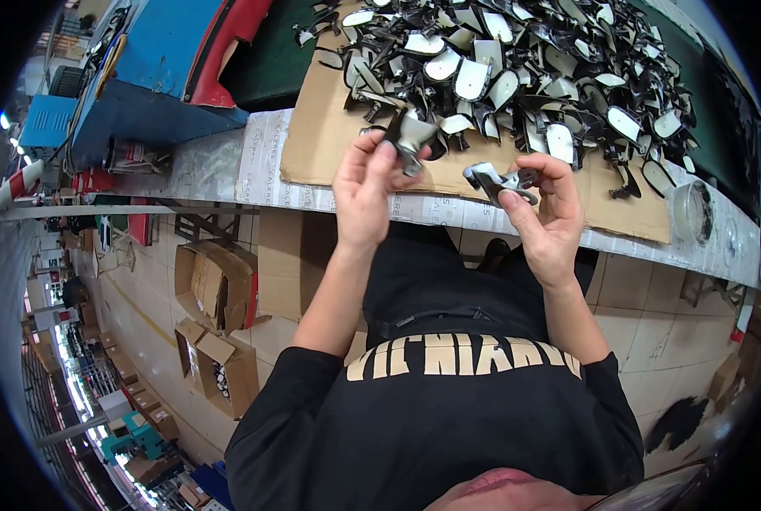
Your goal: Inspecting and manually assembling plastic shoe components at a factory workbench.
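Note:
Over the near edge of the table, my left hand [365,189] pinches a black shoe-upper piece with a pale lining [415,132] between thumb and fingers. To its right, my right hand [553,220] grips a second black shoe-upper piece [493,182], its glossy side and a white patch showing. The two pieces are apart from each other. Just beyond both hands lies a wide heap of similar black pieces with white rounded linings [474,78], spread on flat brown cardboard [312,140].
A clear round container [692,211] stands at the table's right end. To the left is a blue machine [163,51] with a red part [213,85]. Open cardboard boxes [219,285] sit on the tiled floor at the left. A metal-topped surface [197,162] borders the table.

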The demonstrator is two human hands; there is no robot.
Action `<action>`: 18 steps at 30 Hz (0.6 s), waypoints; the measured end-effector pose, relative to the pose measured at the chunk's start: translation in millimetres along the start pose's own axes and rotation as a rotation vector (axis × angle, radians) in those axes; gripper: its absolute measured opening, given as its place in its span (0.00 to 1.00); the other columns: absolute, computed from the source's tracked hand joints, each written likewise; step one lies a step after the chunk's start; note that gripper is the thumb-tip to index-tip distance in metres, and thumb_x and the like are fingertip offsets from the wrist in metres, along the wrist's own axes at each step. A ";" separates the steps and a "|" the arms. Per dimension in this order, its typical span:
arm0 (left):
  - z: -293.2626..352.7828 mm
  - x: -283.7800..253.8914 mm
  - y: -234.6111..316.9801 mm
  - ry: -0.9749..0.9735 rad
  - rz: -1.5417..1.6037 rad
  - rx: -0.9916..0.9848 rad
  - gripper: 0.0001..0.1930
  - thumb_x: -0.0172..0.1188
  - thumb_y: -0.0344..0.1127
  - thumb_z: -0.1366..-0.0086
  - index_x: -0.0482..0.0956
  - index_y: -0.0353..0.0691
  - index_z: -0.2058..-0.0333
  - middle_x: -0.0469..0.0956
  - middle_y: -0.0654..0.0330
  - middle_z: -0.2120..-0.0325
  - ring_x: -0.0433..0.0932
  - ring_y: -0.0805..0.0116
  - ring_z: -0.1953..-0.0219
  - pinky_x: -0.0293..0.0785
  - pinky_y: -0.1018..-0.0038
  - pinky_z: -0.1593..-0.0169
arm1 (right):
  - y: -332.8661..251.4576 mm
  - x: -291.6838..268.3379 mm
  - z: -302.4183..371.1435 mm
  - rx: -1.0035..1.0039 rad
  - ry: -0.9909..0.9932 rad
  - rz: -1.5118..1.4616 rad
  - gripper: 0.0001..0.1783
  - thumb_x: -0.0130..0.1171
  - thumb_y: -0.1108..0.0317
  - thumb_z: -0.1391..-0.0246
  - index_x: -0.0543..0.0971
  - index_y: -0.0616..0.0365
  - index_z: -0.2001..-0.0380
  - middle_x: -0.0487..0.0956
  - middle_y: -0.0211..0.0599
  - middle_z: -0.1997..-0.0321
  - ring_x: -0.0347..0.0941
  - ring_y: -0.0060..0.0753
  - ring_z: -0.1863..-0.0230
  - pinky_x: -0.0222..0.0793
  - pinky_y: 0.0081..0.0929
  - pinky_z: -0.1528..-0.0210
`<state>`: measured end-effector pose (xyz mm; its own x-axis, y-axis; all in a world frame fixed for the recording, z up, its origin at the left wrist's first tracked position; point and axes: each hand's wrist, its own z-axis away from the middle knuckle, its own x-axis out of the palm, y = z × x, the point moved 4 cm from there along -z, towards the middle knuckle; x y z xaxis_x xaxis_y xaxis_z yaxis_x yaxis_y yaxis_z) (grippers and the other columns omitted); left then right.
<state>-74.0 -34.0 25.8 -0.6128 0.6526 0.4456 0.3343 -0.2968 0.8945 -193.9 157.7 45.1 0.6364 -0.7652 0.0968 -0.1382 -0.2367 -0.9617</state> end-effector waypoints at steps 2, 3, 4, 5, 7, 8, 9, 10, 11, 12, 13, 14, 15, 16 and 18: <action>16.4 5.9 -12.4 -0.018 0.027 -0.044 0.13 0.54 0.32 0.27 0.73 0.34 0.46 0.81 0.55 0.57 0.85 0.64 0.56 0.85 0.72 0.58 | -8.1 5.4 -1.0 -0.126 0.018 0.031 0.21 0.68 0.77 0.48 0.75 0.58 0.51 0.75 0.28 0.60 0.69 0.21 0.57 0.65 0.23 0.49; 22.1 4.3 -19.1 -0.033 0.052 -0.051 0.14 0.55 0.32 0.27 0.74 0.34 0.46 0.82 0.56 0.57 0.84 0.67 0.58 0.84 0.73 0.58 | -8.4 7.2 -0.2 -0.145 0.038 0.063 0.21 0.69 0.78 0.51 0.76 0.58 0.53 0.76 0.31 0.59 0.70 0.24 0.58 0.67 0.24 0.51; 27.1 4.0 -24.2 -0.049 0.077 -0.059 0.14 0.56 0.32 0.27 0.75 0.34 0.46 0.82 0.57 0.57 0.84 0.70 0.59 0.84 0.74 0.57 | -7.5 7.8 0.8 -0.142 0.044 0.066 0.21 0.69 0.78 0.51 0.76 0.58 0.53 0.76 0.31 0.59 0.70 0.24 0.58 0.67 0.24 0.51; 31.8 7.6 -24.7 -0.012 0.105 -0.095 0.14 0.58 0.31 0.29 0.76 0.34 0.47 0.82 0.58 0.57 0.83 0.74 0.61 0.84 0.74 0.57 | -8.4 9.3 1.4 -0.201 0.044 0.181 0.21 0.70 0.78 0.53 0.77 0.59 0.55 0.76 0.33 0.59 0.71 0.27 0.59 0.68 0.25 0.53; 36.6 10.9 -27.2 -0.018 0.116 -0.091 0.14 0.58 0.31 0.29 0.76 0.34 0.47 0.82 0.58 0.58 0.83 0.74 0.61 0.84 0.74 0.57 | -11.7 13.5 0.4 -0.281 0.059 0.297 0.19 0.70 0.79 0.57 0.79 0.59 0.59 0.78 0.36 0.61 0.71 0.34 0.62 0.69 0.27 0.58; 38.6 11.9 -27.2 -0.025 0.126 -0.082 0.14 0.58 0.31 0.29 0.76 0.33 0.48 0.83 0.58 0.58 0.83 0.74 0.60 0.84 0.74 0.57 | -13.0 14.0 0.6 -0.280 0.060 0.297 0.19 0.70 0.79 0.57 0.79 0.59 0.59 0.78 0.36 0.61 0.71 0.34 0.62 0.69 0.27 0.58; 40.2 13.0 -26.8 -0.025 0.136 -0.089 0.13 0.59 0.30 0.29 0.77 0.33 0.49 0.83 0.58 0.59 0.83 0.73 0.61 0.84 0.74 0.56 | -15.8 15.1 1.4 -0.322 0.056 0.361 0.19 0.71 0.78 0.57 0.79 0.59 0.59 0.78 0.35 0.62 0.71 0.33 0.62 0.69 0.27 0.59; 40.6 12.9 -27.4 -0.026 0.135 -0.089 0.13 0.59 0.30 0.29 0.77 0.33 0.49 0.83 0.58 0.59 0.83 0.73 0.61 0.84 0.74 0.56 | -17.9 16.2 2.5 -0.364 0.052 0.424 0.18 0.71 0.78 0.57 0.80 0.60 0.60 0.79 0.35 0.63 0.71 0.33 0.63 0.70 0.27 0.59; 40.9 12.2 -27.9 -0.016 0.144 -0.076 0.13 0.59 0.30 0.29 0.77 0.33 0.49 0.83 0.58 0.59 0.83 0.73 0.61 0.84 0.74 0.57 | -18.4 15.9 3.3 -0.364 0.052 0.424 0.18 0.71 0.78 0.57 0.80 0.60 0.60 0.79 0.35 0.63 0.71 0.33 0.63 0.70 0.27 0.59; 41.1 11.5 -27.9 -0.006 0.153 -0.064 0.13 0.59 0.30 0.30 0.77 0.33 0.49 0.83 0.57 0.59 0.83 0.73 0.61 0.84 0.74 0.57 | -17.9 16.2 3.8 -0.344 0.033 0.434 0.18 0.72 0.78 0.58 0.80 0.60 0.60 0.79 0.34 0.62 0.71 0.33 0.63 0.70 0.26 0.60; 40.9 11.0 -27.7 -0.007 0.152 -0.064 0.13 0.59 0.30 0.30 0.77 0.33 0.49 0.83 0.57 0.59 0.83 0.73 0.61 0.84 0.74 0.57 | -17.3 16.5 4.4 -0.324 0.014 0.443 0.18 0.72 0.78 0.58 0.80 0.60 0.60 0.80 0.34 0.62 0.71 0.32 0.63 0.70 0.26 0.60; 40.5 10.1 -27.0 0.004 0.144 -0.056 0.13 0.59 0.29 0.30 0.77 0.33 0.49 0.83 0.57 0.60 0.83 0.73 0.61 0.84 0.74 0.57 | -17.2 15.4 5.7 -0.323 0.015 0.444 0.18 0.72 0.78 0.58 0.80 0.60 0.60 0.80 0.34 0.62 0.71 0.32 0.63 0.70 0.26 0.60; 40.0 9.4 -26.7 0.014 0.136 -0.049 0.12 0.59 0.29 0.30 0.77 0.33 0.49 0.83 0.57 0.60 0.84 0.72 0.62 0.84 0.74 0.57 | -14.0 14.1 6.6 -0.258 -0.011 0.380 0.19 0.72 0.78 0.58 0.80 0.60 0.60 0.80 0.35 0.62 0.71 0.32 0.63 0.70 0.26 0.60; 39.6 9.3 -27.7 0.013 0.136 -0.051 0.12 0.59 0.29 0.30 0.77 0.33 0.49 0.83 0.57 0.60 0.84 0.72 0.62 0.84 0.74 0.57 | -11.3 12.8 7.7 -0.192 -0.037 0.317 0.19 0.72 0.78 0.59 0.80 0.60 0.59 0.80 0.35 0.62 0.71 0.31 0.63 0.69 0.25 0.60; 38.6 6.1 -29.4 0.034 0.086 -0.034 0.12 0.59 0.29 0.30 0.78 0.32 0.50 0.84 0.57 0.61 0.84 0.72 0.62 0.84 0.73 0.57 | -14.1 9.2 11.9 -0.163 -0.049 0.267 0.20 0.72 0.77 0.58 0.80 0.60 0.59 0.80 0.35 0.62 0.71 0.30 0.63 0.69 0.25 0.59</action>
<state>-60.0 5.6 0.9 -0.6068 0.6002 0.5211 0.3624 -0.3746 0.8534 -177.1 161.2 56.5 0.5965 -0.7844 -0.1698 -0.4229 -0.1274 -0.8972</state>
